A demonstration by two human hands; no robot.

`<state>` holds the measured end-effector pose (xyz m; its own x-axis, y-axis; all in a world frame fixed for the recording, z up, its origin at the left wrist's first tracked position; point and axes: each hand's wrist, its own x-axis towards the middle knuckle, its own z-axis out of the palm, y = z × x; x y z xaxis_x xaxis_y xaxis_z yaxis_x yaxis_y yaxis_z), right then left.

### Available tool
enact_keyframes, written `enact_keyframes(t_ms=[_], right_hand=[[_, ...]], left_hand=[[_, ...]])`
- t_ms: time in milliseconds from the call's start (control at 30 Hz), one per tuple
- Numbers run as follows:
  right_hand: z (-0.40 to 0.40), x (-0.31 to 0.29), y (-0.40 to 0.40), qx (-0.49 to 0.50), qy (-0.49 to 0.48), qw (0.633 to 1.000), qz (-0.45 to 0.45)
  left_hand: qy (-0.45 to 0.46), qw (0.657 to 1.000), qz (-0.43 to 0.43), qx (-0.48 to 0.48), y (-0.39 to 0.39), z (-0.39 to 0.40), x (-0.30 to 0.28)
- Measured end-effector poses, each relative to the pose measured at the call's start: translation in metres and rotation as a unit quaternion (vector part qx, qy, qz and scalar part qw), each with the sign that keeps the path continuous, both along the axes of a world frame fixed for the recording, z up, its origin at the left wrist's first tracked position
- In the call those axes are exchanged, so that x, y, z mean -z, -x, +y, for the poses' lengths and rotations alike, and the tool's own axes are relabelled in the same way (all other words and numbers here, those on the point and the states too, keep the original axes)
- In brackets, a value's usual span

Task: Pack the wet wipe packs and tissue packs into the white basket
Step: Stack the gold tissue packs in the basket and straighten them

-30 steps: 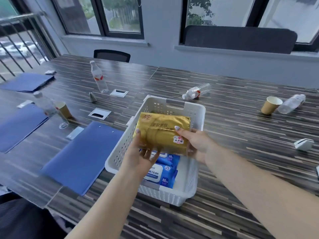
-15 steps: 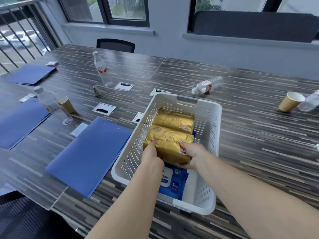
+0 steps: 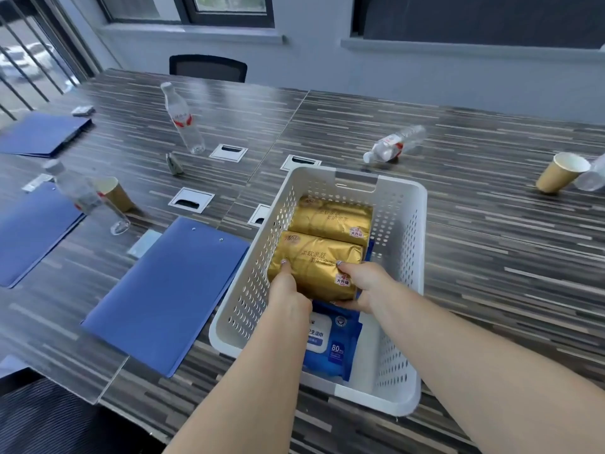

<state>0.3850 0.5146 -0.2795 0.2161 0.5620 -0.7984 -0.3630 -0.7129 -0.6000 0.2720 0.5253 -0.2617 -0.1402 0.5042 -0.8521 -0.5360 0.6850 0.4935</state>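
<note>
Down inside the white basket (image 3: 401, 224) sits the near gold tissue pack (image 3: 316, 265), long axis running across the basket from its left wall toward its right, printed face up, lying flush against a second gold tissue pack (image 3: 330, 219) just beyond it toward the basket's far handle end. The left hand (image 3: 288, 290) curls over the near pack's left end with a fingertip on top; the right hand (image 3: 363, 283) pinches its right near corner, thumb on top and fingers tucked beneath. Below them, at the basket's near end, a blue wet wipe pack (image 3: 334, 342) lies flat, partly covered by the near gold pack and the left wrist. The basket rests on a dark striped table (image 3: 491, 257). To the basket's left lies a blue folder (image 3: 163, 293), more blue folders farther left; an upright water bottle (image 3: 181, 117) stands beyond the basket to the left, a toppled bottle (image 3: 393, 145) just past its far end, a paper cup (image 3: 559, 172) to its far right. Windows and a grey wall run behind the table, with a black chair (image 3: 208, 67) at its far edge. A second ago the pack was held up above the rim; half a second ago it was going in; now it is lower and settled against its twin.
</note>
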Motion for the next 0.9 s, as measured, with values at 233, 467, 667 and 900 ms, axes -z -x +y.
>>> enact_keyframes(t_ms=[233,467,667,900], right_hand=[[-0.009,-0.001,0.001,-0.010,-0.031,0.999,-0.022],[-0.028,-0.023,-0.011,-0.041,-0.133,0.989,-0.053],[-0.078,-0.075,-0.023,-0.079,-0.248,0.963,-0.074],[-0.143,-0.095,-0.068,-0.034,-0.305,0.942,-0.132]], left_hand=[[-0.013,1.000,-0.008,0.020,0.000,0.000,-0.009],[-0.080,0.990,-0.116,-0.023,0.002,-0.033,-0.045],[-0.148,0.970,-0.194,-0.005,-0.009,-0.073,-0.082],[-0.134,0.952,-0.256,0.098,-0.052,-0.140,-0.097]])
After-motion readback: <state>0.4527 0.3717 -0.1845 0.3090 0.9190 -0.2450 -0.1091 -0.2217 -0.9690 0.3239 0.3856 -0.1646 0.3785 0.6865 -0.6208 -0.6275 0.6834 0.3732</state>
